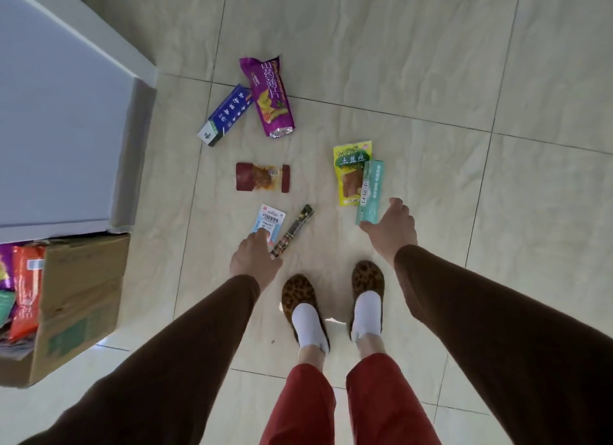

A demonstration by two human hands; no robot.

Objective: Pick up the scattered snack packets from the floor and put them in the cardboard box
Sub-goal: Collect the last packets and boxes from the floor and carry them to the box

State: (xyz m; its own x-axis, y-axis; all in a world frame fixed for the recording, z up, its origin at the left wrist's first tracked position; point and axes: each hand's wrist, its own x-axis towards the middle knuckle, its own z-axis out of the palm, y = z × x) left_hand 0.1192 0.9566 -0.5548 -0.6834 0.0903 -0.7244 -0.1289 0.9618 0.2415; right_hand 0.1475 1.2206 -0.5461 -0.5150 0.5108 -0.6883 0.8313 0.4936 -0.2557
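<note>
Several snack packets lie scattered on the tiled floor. My left hand (255,258) reaches down, its fingertips touching a white-and-blue packet (272,222); a thin dark stick packet (293,230) lies against the hand's thumb side. My right hand (391,230) touches the near end of a teal box (371,189), which overlaps a yellow-green pouch (350,172). Farther off lie a red packet (262,177), a purple bag (270,96) and a blue box (225,116). The cardboard box (79,298) stands at the left, holding orange and purple packets.
A white cabinet (59,119) fills the upper left, just behind the cardboard box. My feet in leopard-print slippers (298,298) stand just below the hands. Pale floor tiles spread to the right and far side.
</note>
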